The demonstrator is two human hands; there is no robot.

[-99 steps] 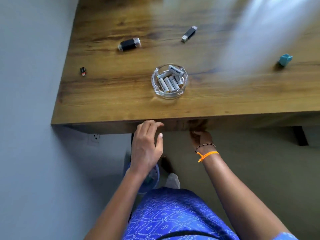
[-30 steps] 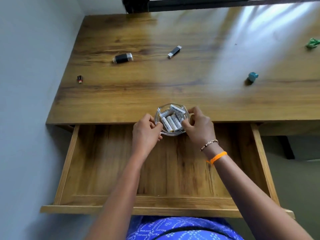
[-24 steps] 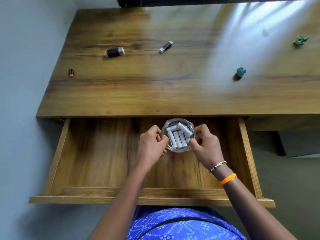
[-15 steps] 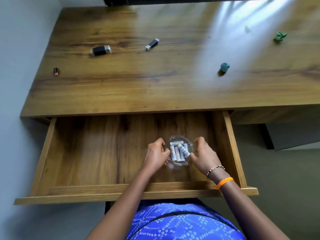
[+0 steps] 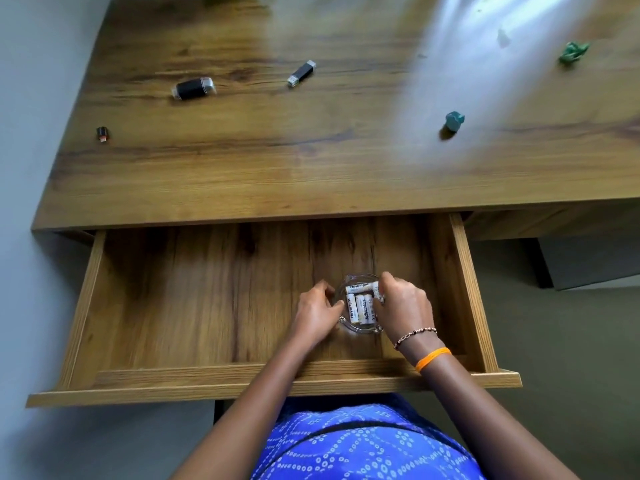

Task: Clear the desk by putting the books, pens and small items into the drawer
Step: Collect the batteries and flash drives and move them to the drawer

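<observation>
Blurring softens the far edge of the wooden desk (image 5: pixel 311 174), and a pale band of glare washes across its right half, so a faint grey speck there cannot be identified. Both forearms run out of view at the lower edge, above a blue patterned garment (image 5: pixel 363 448). Part of the round clear glass dish (image 5: pixel 360 325) is covered by the hands, so its full rim is not visible.

The left hand (image 5: pixel 317 315) has its fingers curled against the dish's left side, gripping the rim. The right hand (image 5: pixel 403 310), wearing a beaded bracelet (image 5: pixel 415 336) and an orange band (image 5: pixel 433 357) at the wrist, curls over the dish's right side, fingertips at the rim and touching the white cylindrical batteries (image 5: pixel 360 303) inside. Whether it pinches a battery or only the glass cannot be told.

The dish rests on the floor of the open wooden drawer (image 5: pixel 194 306), right of centre and nearer the front. It holds several batteries with dark lettering, one lying across the others.

On the desk lie a black cylindrical object with a clear cap (image 5: pixel 193 88), a black USB stick with a silver plug (image 5: pixel 301 73), a small black and red piece (image 5: pixel 102 134) near the left edge, a teal knob-shaped item (image 5: pixel 453 121) and a crumpled green item (image 5: pixel 573 53)
</observation>
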